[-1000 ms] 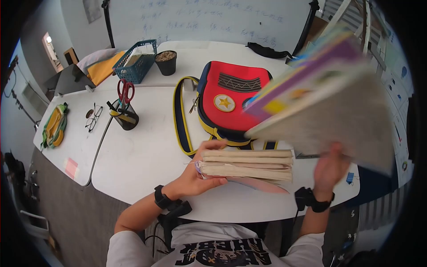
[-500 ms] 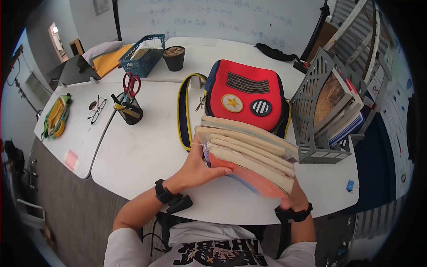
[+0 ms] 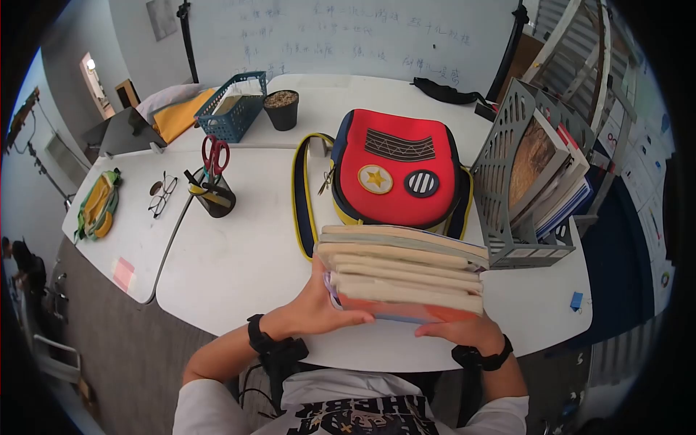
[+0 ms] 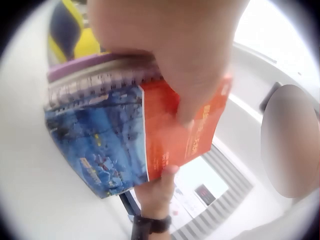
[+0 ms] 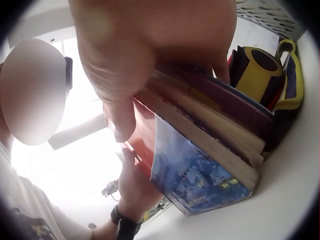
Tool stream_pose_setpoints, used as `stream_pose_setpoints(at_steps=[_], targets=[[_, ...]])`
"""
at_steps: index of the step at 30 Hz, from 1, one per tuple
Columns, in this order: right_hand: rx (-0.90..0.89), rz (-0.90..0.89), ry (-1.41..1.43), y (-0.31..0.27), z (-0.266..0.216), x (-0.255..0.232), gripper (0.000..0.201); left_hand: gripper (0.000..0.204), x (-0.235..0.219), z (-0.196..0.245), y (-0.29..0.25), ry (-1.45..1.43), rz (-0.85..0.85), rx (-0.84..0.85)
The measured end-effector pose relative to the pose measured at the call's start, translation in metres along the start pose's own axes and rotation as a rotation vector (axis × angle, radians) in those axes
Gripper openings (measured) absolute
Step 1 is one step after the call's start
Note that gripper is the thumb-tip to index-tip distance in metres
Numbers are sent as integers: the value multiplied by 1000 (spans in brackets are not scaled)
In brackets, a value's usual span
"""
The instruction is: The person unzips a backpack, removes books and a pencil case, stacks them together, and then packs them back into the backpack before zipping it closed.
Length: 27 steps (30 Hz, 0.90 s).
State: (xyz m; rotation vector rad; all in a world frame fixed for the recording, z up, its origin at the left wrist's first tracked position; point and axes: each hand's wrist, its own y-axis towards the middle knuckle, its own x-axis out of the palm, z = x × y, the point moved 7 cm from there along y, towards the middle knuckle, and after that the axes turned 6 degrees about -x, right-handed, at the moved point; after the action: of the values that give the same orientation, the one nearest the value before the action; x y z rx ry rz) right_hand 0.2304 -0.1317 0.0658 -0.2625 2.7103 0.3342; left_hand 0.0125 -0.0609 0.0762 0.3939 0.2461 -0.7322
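Both my hands grip a thick stack of books (image 3: 402,264) from its two sides, page edges facing up. My left hand (image 3: 312,304) holds the left end with the thumb across the front cover. On the right end my right hand (image 3: 467,332) has its thumb at the front too; its fingers are hidden behind the stack. The front book's red and blue cover (image 4: 105,140) shows in the left wrist view, beside a spiral binding (image 4: 95,87). Right behind the books lies a red backpack (image 3: 399,156) with a star badge and yellow-trimmed straps.
A grey file rack (image 3: 496,177) with several books stands at the right. To the left are a pen holder (image 3: 217,203) with scissors, glasses (image 3: 163,194) and a green-yellow pouch (image 3: 99,206). Further back are a blue basket (image 3: 235,119) and a plant pot (image 3: 281,112). A blue clip (image 3: 576,301) lies at right.
My right hand has brought blurred, colourful books from the right onto the back of the stack. Its thumb has since come round to the front, and the tilted stack has levelled.
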Motion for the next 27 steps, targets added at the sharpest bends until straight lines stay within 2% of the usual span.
stream_pose_setpoints(at_steps=[1,2,3,4,5,6,7,8,10,11,12,14,15,16,18,19,20,21,22,23,24,26,27], targets=[[-53,-83,-81,-1,1,-2,114,107,-2,4,0,0,-11,-8],[-96,-171,-159,-9,5,-1,120,106,2,6,-3,-121,-91,-123],[-88,-175,-156,-18,18,-4,120,105,7,4,-6,-240,-162,-230],[173,-148,259,-24,44,-2,119,105,6,2,-5,-236,-158,-224],[432,-115,674,-30,61,6,119,104,4,7,-4,38,-125,-36],[302,-101,488,-22,59,6,93,103,6,11,-8,307,-89,146],[-67,-137,129,-8,30,2,77,94,11,-12,-12,-46,-205,-54],[-433,-160,-236,-2,0,5,61,94,9,-9,-9,-46,-208,-53],[-159,51,-308,15,-14,6,48,83,12,28,-8,616,-141,450],[-331,70,-516,19,-33,5,51,75,17,-4,-4,312,-336,-22],[-337,72,-523,18,-41,2,51,75,16,1,-3,316,-331,-14],[-265,62,-406,9,-52,0,63,78,-13,26,-4,36,59,-12],[-250,124,-270,3,-60,-4,87,80,-14,42,-4,-137,105,-30],[-129,99,32,-6,-43,1,105,80,-12,46,-6,-149,103,-46],[91,16,230,-14,-42,5,101,80,-3,26,-5,-538,36,-428],[91,15,227,-17,-45,4,101,72,5,26,-2,-690,-50,-524],[305,-24,390,-24,-33,10,93,72,7,19,-4,-691,-50,-520],[520,-63,552,-33,-22,17,85,67,17,-1,-12,-712,-94,-640],[523,-60,554,-32,-16,18,85,63,27,-17,-20,-732,-143,-765],[508,-104,480,-31,-5,22,80,57,28,-18,-18,-629,-166,-700],[494,-149,410,-33,3,28,74,57,29,-21,-16,-633,-175,-714],[484,-106,460,-18,5,23,72,66,28,-23,-6,-581,-249,-760],[525,-77,440,-10,9,15,72,63,27,-32,0,-611,-205,-795]])
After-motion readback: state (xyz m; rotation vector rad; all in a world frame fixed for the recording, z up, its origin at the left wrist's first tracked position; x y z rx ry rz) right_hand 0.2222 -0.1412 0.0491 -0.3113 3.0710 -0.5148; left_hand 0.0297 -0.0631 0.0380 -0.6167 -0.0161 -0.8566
